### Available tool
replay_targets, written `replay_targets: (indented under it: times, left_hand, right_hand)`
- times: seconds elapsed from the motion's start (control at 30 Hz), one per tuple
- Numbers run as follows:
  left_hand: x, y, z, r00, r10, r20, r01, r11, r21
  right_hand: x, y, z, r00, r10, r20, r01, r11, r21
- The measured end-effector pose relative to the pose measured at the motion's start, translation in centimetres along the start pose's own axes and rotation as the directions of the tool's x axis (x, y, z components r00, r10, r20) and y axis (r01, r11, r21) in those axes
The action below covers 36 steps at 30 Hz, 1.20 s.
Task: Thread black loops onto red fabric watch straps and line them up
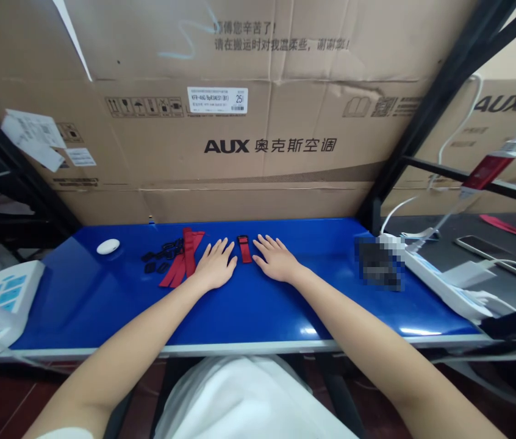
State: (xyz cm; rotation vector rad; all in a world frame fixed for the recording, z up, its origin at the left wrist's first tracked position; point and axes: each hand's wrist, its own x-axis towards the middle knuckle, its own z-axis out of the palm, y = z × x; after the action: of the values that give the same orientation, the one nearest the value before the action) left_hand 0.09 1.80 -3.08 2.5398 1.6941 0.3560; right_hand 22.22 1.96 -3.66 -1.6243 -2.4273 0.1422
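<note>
My left hand lies flat on the blue table with its fingers spread, beside a pile of red webbing straps. To the right, my right hand rests palm down, fingers stretched out, holding nothing. Between the two hands lies a short red strap with a black buckle at its far end; neither hand appears to grip it. Several loose black buckles are heaped at the left side of the strap pile.
A round white case sits on the blue tabletop at left, with a white power strip at its edge. Another power strip and a phone lie at right. A large cardboard box walls off the back.
</note>
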Motion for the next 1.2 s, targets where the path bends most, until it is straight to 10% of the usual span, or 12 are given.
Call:
replay_targets:
  times: [1.2]
  left_hand:
    - [-0.15, 0.43, -0.33, 0.999, -0.026, 0.043, 0.021, 0.993, 0.116]
  right_hand:
    - [-0.02, -0.15, -0.13, 1.000, 0.009, 0.017, -0.009, 0.999, -0.033]
